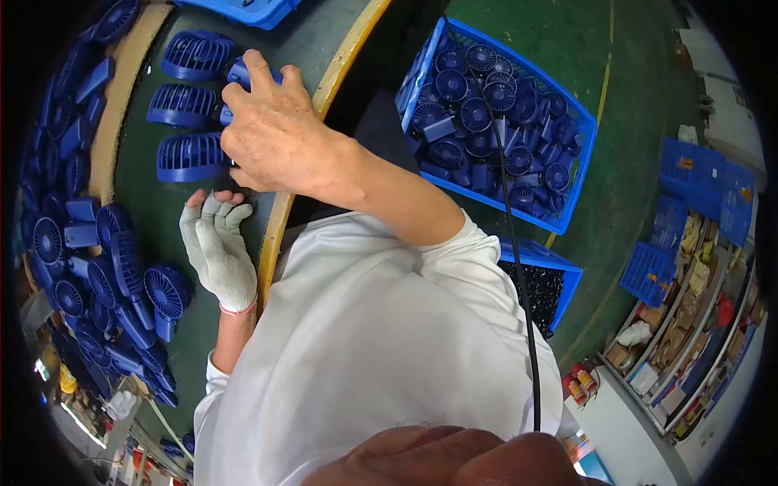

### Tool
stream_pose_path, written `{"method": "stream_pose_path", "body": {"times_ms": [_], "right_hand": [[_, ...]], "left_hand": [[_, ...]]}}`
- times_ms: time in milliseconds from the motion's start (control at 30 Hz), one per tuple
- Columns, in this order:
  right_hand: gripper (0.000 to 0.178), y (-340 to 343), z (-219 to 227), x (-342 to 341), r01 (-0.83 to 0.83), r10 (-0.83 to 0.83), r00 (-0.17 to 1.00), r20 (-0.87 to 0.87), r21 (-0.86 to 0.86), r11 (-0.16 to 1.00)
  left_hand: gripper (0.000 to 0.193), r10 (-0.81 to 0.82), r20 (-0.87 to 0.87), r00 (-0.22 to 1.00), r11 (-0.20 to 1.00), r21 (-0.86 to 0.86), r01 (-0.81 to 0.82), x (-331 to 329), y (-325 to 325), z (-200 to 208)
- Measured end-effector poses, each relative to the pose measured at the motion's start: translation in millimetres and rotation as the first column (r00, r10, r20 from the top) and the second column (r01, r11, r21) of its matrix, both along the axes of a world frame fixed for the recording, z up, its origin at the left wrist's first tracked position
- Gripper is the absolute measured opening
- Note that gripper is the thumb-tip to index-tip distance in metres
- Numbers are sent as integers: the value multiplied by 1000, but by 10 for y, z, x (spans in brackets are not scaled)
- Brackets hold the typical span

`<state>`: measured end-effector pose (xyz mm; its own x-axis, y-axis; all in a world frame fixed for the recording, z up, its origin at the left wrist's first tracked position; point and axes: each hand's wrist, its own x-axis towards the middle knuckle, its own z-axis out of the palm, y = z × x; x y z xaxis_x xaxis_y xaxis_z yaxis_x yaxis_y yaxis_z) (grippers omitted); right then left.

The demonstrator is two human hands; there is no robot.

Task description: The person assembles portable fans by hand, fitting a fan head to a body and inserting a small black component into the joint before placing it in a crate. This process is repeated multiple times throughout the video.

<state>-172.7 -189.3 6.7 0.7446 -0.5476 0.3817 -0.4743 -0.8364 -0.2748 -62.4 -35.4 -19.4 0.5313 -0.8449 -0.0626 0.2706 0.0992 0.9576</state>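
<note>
Three blue handheld fans lie in a row on the dark green worktop [170,219], their caged heads to the left: a far fan [197,54], a middle fan [181,105] and a near fan [190,158]. My bare right hand [275,134] arches over their handles, fingers curled down around them. It covers most of the handles, so its exact grip is partly hidden. Just nearer than the row, my left hand [219,247] wears a pale glove with bare fingertips. Its fingers are bent loosely and apart, holding nothing.
Many blue fans [101,275] are heaped along the left. A yellow edge [275,227] bounds the worktop. On the floor at right stand a blue crate [583,162] of fans and a blue bin [567,283] of small black parts. A black cable [510,211] hangs across the view.
</note>
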Motion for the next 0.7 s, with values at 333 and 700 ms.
{"method": "stream_pose_path", "body": {"times_ms": [333, 700], "right_hand": [[24, 680, -202, -1655, 76, -103, 992, 75, 303, 950], [37, 782, -1764, -3833, 913, -835, 396, -382, 64, 404]], "left_hand": [[44, 27, 150, 988, 999, 23, -31, -36, 41, -20], [37, -73, 410, 909, 992, 123, 24, -88, -78, -65]]}}
